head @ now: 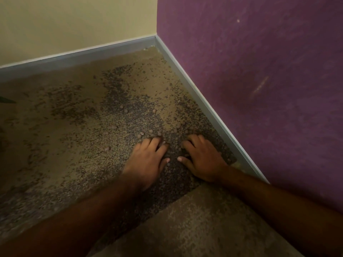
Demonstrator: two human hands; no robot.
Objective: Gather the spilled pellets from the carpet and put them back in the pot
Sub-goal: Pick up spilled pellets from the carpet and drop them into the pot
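Note:
Small round brownish pellets (141, 133) lie scattered over the speckled tan and dark carpet (74, 127), mostly just beyond my fingertips and toward the room corner. My left hand (146, 160) rests palm down on the carpet, fingers curled forward among the nearest pellets. My right hand (202, 156) lies palm down beside it, fingers spread and bent, thumb pointing toward the left thumb. A gap of dark carpet separates the two hands. Whether either palm covers pellets is hidden. No pot is in view.
A grey baseboard (204, 106) runs along the purple wall (259, 89) close to my right hand. A cream wall (74, 21) with its own baseboard closes the far side, meeting at the corner. A dark leaf-like tip (7, 100) pokes in at the left edge.

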